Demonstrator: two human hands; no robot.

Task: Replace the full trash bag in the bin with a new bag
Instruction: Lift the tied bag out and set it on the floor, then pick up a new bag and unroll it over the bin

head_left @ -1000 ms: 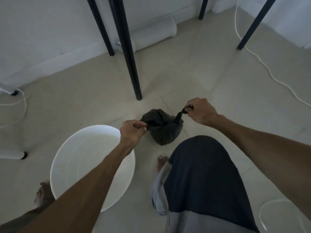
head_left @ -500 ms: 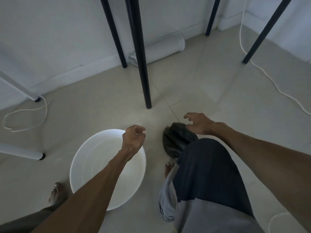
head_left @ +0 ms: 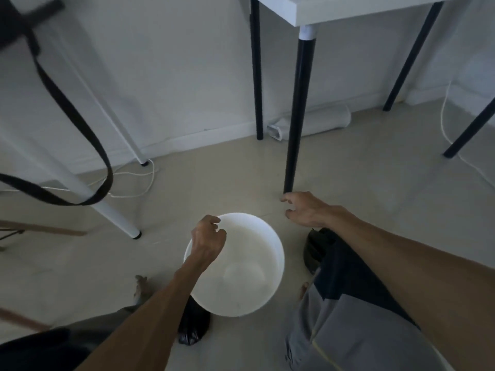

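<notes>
Left grip: my left hand (head_left: 207, 238) hangs loosely curled over the bin (head_left: 251, 287) rim, holding nothing.
Right grip: my right hand (head_left: 304, 210) is spread, empty.
Room: table leg (head_left: 296, 121) just beyond the right hand; full bag (head_left: 313, 247) beside the bin.

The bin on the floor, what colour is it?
White, in the head view: the bin.
</notes>
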